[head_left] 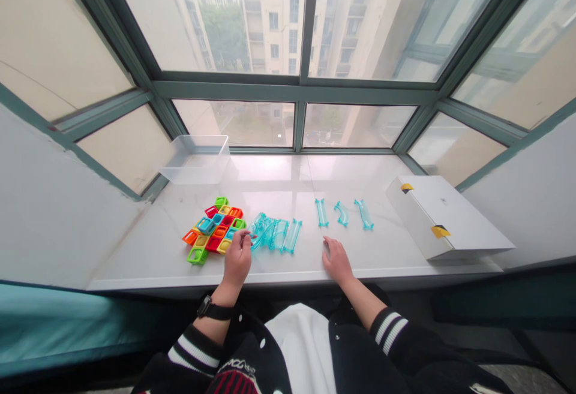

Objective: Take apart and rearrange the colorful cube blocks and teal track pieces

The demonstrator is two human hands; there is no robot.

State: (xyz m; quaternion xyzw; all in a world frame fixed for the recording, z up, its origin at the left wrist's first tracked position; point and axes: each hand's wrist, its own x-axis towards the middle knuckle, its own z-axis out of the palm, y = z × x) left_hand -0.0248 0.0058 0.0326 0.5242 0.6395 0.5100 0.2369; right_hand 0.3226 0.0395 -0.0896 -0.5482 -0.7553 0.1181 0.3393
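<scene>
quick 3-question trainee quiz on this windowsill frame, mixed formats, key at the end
1. True or false: the clear plastic bin holds the coloured square blocks.
2. Which hand touches the pile of blue track pieces? A left B right C neither
3. Fill in: three separate blue track pieces lie between the pile and the white ____.

Key: 1 false, they lie on the sill. 2 A, the left hand; the right hand rests flat on the sill. 3 box.

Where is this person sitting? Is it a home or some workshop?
Most likely a flat high up: a bay window facing apartment blocks, a white sill used as a table, and colourful toy blocks spread on it.
</scene>
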